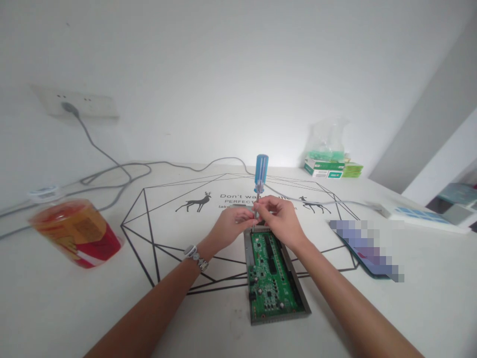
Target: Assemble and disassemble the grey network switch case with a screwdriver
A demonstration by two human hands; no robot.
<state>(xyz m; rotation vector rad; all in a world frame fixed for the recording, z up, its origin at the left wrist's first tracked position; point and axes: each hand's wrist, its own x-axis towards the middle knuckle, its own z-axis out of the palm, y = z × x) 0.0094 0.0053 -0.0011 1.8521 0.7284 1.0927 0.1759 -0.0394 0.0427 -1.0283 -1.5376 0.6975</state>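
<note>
A screwdriver (pixel 261 171) with a blue handle stands nearly upright over the far end of a green circuit board (pixel 266 271), which lies in a shallow grey metal tray-like casing (pixel 281 317). My right hand (pixel 279 219) is closed, pinching the screwdriver's thin shaft below the handle. On the other side of the shaft, my left hand (pixel 233 226) has its thumb and fingers drawn together near the lower shaft; whether they grip the shaft or something small is hidden. The tip meets the board's far edge behind the fingers. A silver watch (pixel 199 258) is on my left wrist.
A red and yellow plastic container (pixel 80 236) stands at the left. Grey cable (pixel 167 163) runs along the back from a wall socket (pixel 74 102) to a power strip (pixel 425 219). Boxes (pixel 324 168) sit at the back right, and a phone-like slab (pixel 363 251) lies right.
</note>
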